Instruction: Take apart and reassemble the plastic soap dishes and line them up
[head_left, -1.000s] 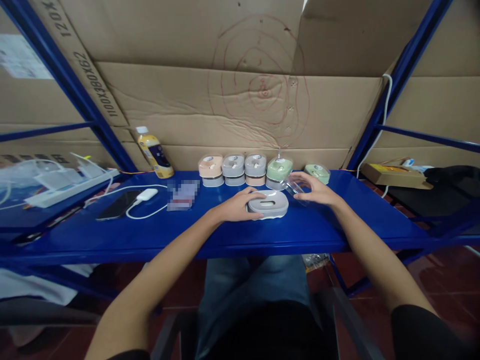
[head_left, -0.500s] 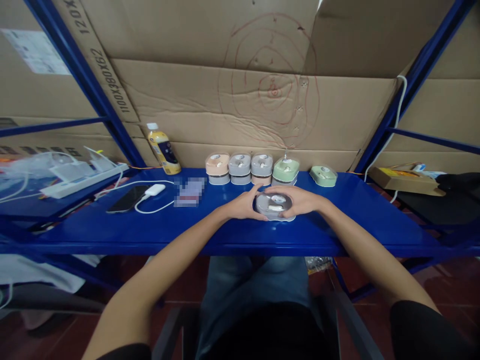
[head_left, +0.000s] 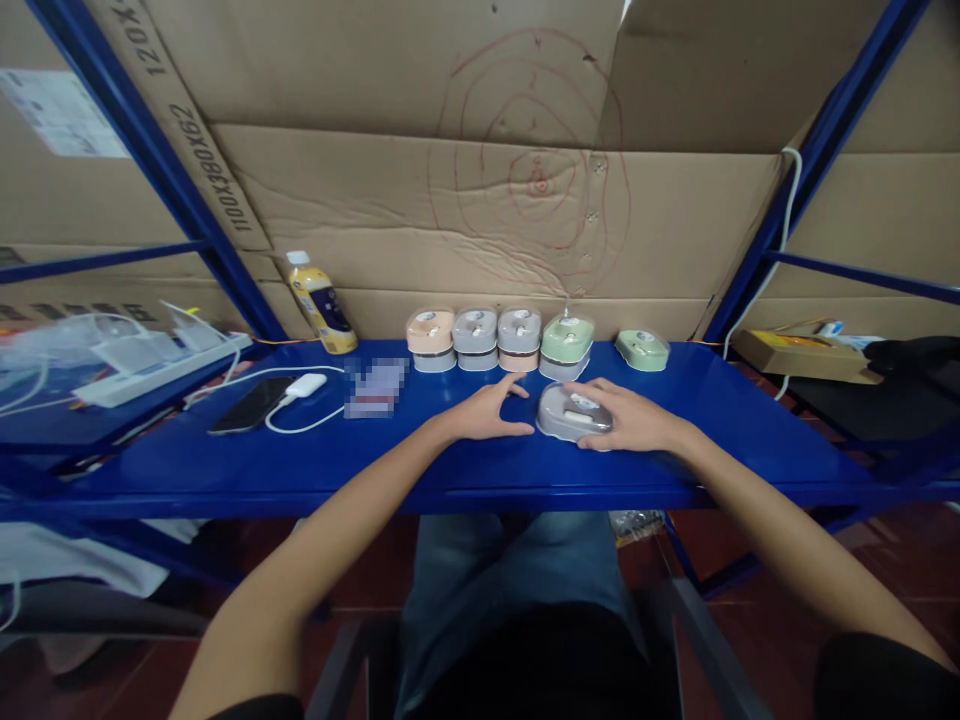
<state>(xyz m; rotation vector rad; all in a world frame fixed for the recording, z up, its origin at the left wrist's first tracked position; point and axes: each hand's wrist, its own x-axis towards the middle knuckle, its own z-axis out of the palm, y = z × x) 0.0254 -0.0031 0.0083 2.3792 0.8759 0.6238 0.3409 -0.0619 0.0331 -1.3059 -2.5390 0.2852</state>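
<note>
A grey oval container [head_left: 556, 414] under a clear cover, with a white piece on its top, is near the front middle of the blue table. My right hand [head_left: 634, 418] grips it by its right side, thumb in front and fingers behind. My left hand [head_left: 489, 412] is just left of it, apart from it, with thumb and fingers spread around nothing. Behind them stand stacked containers of the same sort: a peach one on grey [head_left: 431, 338], a grey stack [head_left: 476, 338], a grey one on peach [head_left: 519, 338] and a green one on grey [head_left: 567, 345].
A single green container [head_left: 643, 350] sits at the back right. On the left are a yellow bottle [head_left: 322, 303], a black phone [head_left: 251, 405], a white charger [head_left: 306, 386] with its cable and a pixelated item [head_left: 376, 388]. Cardboard [head_left: 337, 180] walls off the back.
My left hand has let go of the grey container. My right hand has shifted it a little to the right and turned it slightly. The view has also moved a bit.
</note>
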